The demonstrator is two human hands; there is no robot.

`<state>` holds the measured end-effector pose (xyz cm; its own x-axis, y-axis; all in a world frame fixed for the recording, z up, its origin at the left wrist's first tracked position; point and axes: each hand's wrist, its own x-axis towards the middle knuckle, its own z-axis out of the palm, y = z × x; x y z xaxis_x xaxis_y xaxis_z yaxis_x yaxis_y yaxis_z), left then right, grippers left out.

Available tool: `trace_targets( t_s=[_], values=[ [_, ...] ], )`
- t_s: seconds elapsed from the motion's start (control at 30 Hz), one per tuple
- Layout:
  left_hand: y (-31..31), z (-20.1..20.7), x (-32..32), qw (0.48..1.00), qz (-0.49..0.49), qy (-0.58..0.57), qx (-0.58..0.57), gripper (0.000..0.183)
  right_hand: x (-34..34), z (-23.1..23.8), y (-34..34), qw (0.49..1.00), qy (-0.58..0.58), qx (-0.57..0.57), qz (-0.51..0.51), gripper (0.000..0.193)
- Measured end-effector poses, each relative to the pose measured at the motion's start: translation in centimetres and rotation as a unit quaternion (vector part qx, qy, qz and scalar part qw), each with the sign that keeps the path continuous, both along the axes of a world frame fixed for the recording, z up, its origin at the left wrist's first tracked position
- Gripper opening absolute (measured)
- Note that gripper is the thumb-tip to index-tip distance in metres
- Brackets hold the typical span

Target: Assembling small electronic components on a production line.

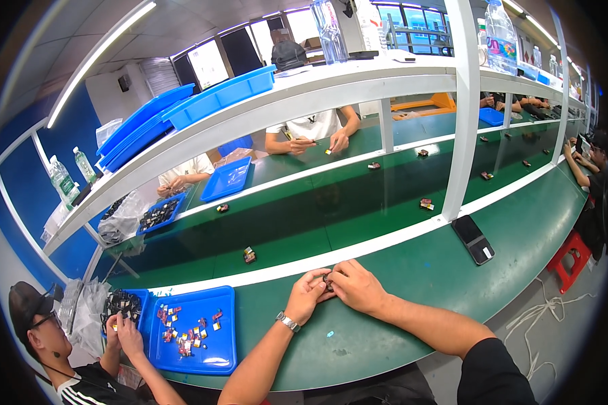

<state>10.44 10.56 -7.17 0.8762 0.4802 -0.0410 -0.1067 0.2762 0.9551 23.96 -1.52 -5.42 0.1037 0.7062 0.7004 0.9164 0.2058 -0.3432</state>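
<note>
Over the green worktop, my left hand (307, 294) pinches a small dark piece (328, 283), its kind too small to make out. Closed against the same piece, my right hand (358, 287) hides part of it with its fingers. To the left of my hands sits a blue tray (213, 356) with several small red, yellow and white parts (186, 335) scattered in it. A tiny light-blue scrap (330, 334) lies on the worktop just below my hands.
A dark phone (473, 240) rests by the white post (458, 169). Beyond the white rail, small parts (250, 254) lie along the green belt (304, 223). At left, a co-worker (40, 331) handles something beside a blue bin of black parts (123, 307). Others sit across. A red stool (570, 262) stands right.
</note>
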Motion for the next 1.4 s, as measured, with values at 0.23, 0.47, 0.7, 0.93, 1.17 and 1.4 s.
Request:
trace_targets(
  t_s=[0.23, 0.47, 0.7, 0.93, 1.17, 1.4],
  values=[
    [0.1, 0.0, 0.0, 1.0, -0.013, 0.005, 0.02, 0.031, -0.1, 0.3, -0.2, 1.0, 0.012, -0.005, -0.009, 0.017],
    [0.2, -0.8, -0.1, 1.0, 0.0, -0.008, 0.015, 0.03, -0.5, 0.1, -0.1, 0.999, -0.012, 0.017, -0.025, 0.014],
    [0.2, -0.7, 0.0, 1.0, 0.004, -0.011, 0.002, 0.031, -0.5, 0.5, -0.3, 1.0, 0.019, 0.002, -0.021, 0.017],
    [0.0, -0.3, 0.1, 1.0, -0.007, -0.002, 0.013, 0.031, 0.1, 0.6, 0.1, 1.0, -0.011, 0.025, 0.01, 0.019],
    [-0.3, -0.2, 0.0, 1.0, -0.013, -0.009, 0.013, 0.031, 0.3, 0.2, 0.2, 1.0, 0.01, -0.002, 0.012, 0.016],
    [-0.2, -0.1, 0.1, 1.0, -0.016, -0.011, 0.013, 0.031, 0.2, 0.5, -0.2, 1.0, 0.025, -0.007, 0.0, 0.013]
  ],
)
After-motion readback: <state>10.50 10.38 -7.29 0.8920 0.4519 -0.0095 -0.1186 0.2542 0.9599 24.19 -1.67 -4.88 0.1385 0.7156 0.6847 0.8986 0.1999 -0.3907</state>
